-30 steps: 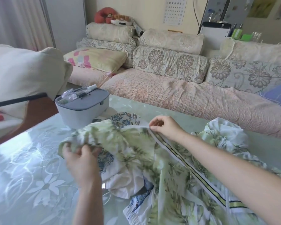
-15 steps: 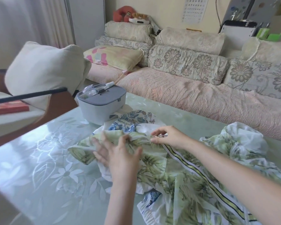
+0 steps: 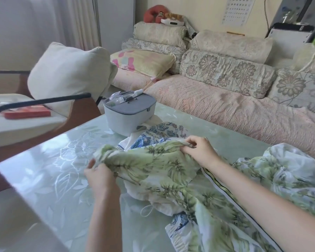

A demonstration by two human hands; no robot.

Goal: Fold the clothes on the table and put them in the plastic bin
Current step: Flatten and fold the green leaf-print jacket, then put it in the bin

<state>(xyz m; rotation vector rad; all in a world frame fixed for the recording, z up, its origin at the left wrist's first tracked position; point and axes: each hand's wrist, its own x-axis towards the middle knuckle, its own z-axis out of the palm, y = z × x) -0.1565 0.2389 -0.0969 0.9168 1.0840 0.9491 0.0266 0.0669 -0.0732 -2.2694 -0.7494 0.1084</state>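
- Head view: A person's left hand [image 3: 98,176] and right hand [image 3: 198,151] hold a green leaf-print garment [image 3: 153,160] above a desk [image 3: 44,179] with a glossy floral top.
- The left grip is clenched round the garment's bunched left end, thumb up and fingers wrapped under the cloth.
- The right grip pinches the garment's upper edge between thumb and fingers, farther from the camera and to the right of the left hand.
- The cloth spans the gap between the two grips, and the rest of it spills toward the camera over the desk and under the right forearm.
- A dark-and-yellow striped band [image 3: 218,186] runs along the garment just beside the right wrist.
- A blue patterned garment [image 3: 162,131] lies crumpled on the desk behind the held edge, partly hidden by it.
- More white and green cloth [image 3: 289,170] is heaped at the right of the desk.
- A lidded bin [image 3: 129,113], pale with a grey lid shut and small items on top, stands on the desk beyond the clothes, touching the blue garment's far edge.
- A sofa [image 3: 225,110] with flowered cushions runs behind the desk, and a white cushion [image 3: 69,73] sits on a chair at the left.
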